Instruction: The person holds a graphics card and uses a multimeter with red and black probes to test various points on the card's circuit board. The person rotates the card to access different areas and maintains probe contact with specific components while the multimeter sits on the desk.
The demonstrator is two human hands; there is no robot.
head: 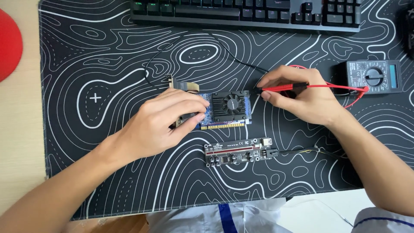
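Everything sits on a big black desk mat (108, 142) with white wavy contour lines, laid over a light wood desk (19, 129). On the mat there's a black keyboard (246, 12) along the top edge, a small blue circuit card with a fan (226, 108) in the middle, a black riser board (237, 153) just below it, and a dark multimeter (374, 76) off right. A red round thing (8, 43) lies on the bare wood at the left

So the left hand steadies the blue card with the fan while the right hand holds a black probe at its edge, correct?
Not quite: the probe in the right hand is red, not black, as the head view shows. The left hand does rest on the blue card with the fan.
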